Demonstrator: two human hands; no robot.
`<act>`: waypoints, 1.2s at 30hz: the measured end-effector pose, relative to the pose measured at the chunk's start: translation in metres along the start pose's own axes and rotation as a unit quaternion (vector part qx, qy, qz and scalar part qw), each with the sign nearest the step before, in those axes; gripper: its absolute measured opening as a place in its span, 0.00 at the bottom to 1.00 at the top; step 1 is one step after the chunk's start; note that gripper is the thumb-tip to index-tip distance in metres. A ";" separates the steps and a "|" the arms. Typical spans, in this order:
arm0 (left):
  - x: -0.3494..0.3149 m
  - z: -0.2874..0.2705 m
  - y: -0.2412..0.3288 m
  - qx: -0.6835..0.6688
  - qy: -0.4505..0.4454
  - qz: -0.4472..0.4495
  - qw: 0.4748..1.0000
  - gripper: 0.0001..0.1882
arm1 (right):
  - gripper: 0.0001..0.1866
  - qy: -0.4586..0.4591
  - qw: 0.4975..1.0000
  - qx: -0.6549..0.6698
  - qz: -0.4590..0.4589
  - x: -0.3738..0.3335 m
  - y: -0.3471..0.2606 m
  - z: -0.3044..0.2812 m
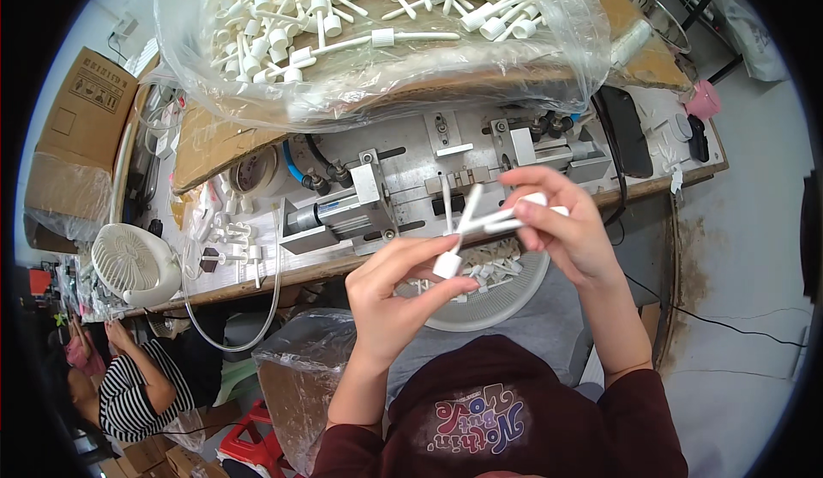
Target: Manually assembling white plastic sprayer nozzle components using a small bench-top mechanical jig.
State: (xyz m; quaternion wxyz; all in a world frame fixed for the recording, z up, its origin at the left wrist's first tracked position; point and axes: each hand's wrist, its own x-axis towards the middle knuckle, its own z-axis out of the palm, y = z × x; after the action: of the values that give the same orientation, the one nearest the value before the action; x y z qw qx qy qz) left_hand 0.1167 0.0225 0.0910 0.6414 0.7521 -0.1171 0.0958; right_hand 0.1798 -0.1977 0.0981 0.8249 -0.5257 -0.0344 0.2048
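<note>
My left hand (399,281) pinches a white plastic cap with a long thin stem (447,264) between thumb and fingers, stem pointing up. My right hand (561,225) is closed on white stemmed plastic pieces (530,206), slightly blurred; how many is hard to tell. The pieces in both hands cross or nearly touch in front of the metal clamping fixture (454,178). Beneath my hands, a round white basket (533,294) holds many similar white parts. Another slim white stem (447,199) stands upright near the fixture, and what supports it is hidden.
A clear plastic bag (549,66) of capped stems lies on cardboard (206,148) behind the fixture. Air cylinders (330,214) flank the fixture. A small white fan (135,264), loose white parts (236,238) and a tape roll (255,172) are left; a black phone (626,131) lies right. Another person (141,384) sits at far left.
</note>
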 end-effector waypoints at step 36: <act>0.007 0.025 0.007 0.091 0.008 0.065 0.994 0.22 | 0.15 0.051 0.713 -0.495 -0.495 -0.028 0.037 0.024</act>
State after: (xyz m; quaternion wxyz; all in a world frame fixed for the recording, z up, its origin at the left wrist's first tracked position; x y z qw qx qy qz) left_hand 0.1208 -0.0031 0.0954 0.5640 0.7971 -0.1513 0.1537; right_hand 0.1359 -0.1740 0.0806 0.4306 -0.7764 -0.3436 -0.3062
